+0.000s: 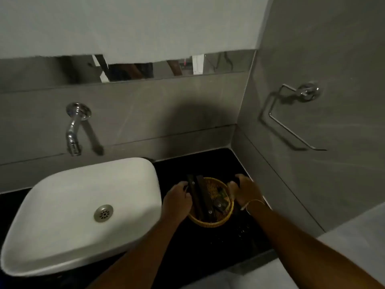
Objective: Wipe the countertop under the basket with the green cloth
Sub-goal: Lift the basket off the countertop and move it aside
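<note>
A round yellow woven basket [210, 221] rests on the black countertop [208, 245], to the right of the sink. It holds two long dark boxes and some small dark packets. My left hand [177, 198] grips the basket's left rim. My right hand [245, 192] is curled over the right rim. A dark patch shows above my right fingers; I cannot tell what it is. No green cloth is clearly visible in this dim light.
A white vessel sink [83, 209] sits close on the left, with a chrome wall tap [74, 130] above it. Grey tiled walls enclose the counter at the back and right. A chrome towel ring [291, 113] hangs on the right wall.
</note>
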